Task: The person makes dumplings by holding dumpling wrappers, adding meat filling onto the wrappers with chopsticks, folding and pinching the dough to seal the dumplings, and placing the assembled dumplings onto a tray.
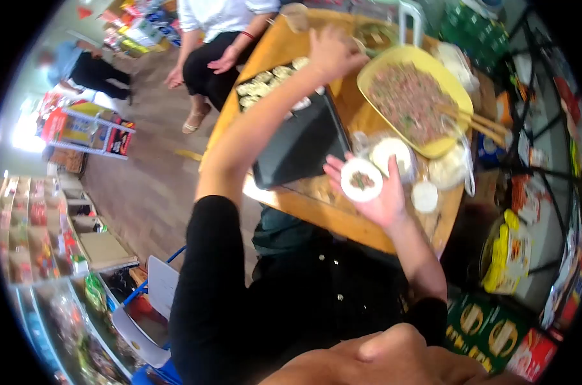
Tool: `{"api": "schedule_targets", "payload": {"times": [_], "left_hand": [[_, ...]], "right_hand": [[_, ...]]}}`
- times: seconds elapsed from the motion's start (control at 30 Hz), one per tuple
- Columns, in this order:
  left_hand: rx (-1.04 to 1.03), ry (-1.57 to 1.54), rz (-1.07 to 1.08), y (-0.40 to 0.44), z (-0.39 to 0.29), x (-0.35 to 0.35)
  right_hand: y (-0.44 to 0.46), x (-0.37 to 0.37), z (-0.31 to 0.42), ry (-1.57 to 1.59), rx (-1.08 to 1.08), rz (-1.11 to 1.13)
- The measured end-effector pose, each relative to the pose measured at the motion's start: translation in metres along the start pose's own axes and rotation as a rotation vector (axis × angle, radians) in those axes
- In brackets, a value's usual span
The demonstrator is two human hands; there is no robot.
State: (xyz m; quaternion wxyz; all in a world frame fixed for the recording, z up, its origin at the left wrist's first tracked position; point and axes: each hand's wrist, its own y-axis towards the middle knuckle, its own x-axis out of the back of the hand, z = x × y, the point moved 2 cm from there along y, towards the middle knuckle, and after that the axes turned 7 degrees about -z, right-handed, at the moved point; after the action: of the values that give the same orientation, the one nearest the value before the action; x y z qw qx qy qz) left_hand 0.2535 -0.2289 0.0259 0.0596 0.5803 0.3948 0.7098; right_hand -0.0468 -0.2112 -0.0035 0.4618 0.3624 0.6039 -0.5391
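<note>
My right hand [384,202], palm up, holds a round white dumpling wrapper [354,172] with a small heap of meat filling [362,181] on it. My left hand [336,54] is stretched across the table, beside a clear bowl [376,37] near the far edge. Its fingers look apart but are slightly blurred, and I see nothing in them. Under my left forearm lies a black tray [304,144], with several pale dumplings [262,83] at its far end. A yellow bowl [366,96] of minced filling [413,99] stands right of the tray, with chopsticks [480,122] resting in it.
A stack of wrappers [393,154] sits near my right hand, and a loose wrapper [424,196] lies on the wooden table [316,199]. One person [223,38] sits beyond the table's left side; another [89,67] stands farther off. A chair [153,301] and shelves [34,231] are at left.
</note>
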Motion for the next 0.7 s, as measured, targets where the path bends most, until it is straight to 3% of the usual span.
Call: {"api": "schedule_targets", "payload": {"times": [0.07,0.17,0.37,0.5,0.57,0.7], "left_hand": [[-0.073,-0.109,-0.166,-0.006,-0.001,0.031],[-0.119,-0.334,-0.219,-0.028,0.002,0.054],[-0.106,0.065,-0.112,-0.082,-0.032,0.116],[-0.228,-0.464,0.050,-0.126,-0.078,0.166],[-0.264,-0.487,0.182,-0.149,-0.106,0.178],[-0.270,-0.433,0.241,-0.175,-0.127,0.164]], "right_hand": [[0.000,0.000,0.002,0.031,0.014,0.000],[0.001,-0.001,0.002,0.063,0.017,0.021],[0.003,0.002,0.002,0.044,-0.014,0.047],[-0.001,0.003,0.002,-0.079,0.068,-0.032],[-0.001,0.003,0.002,-0.227,0.179,-0.052],[0.000,0.009,0.000,-0.255,0.099,0.025]]}}
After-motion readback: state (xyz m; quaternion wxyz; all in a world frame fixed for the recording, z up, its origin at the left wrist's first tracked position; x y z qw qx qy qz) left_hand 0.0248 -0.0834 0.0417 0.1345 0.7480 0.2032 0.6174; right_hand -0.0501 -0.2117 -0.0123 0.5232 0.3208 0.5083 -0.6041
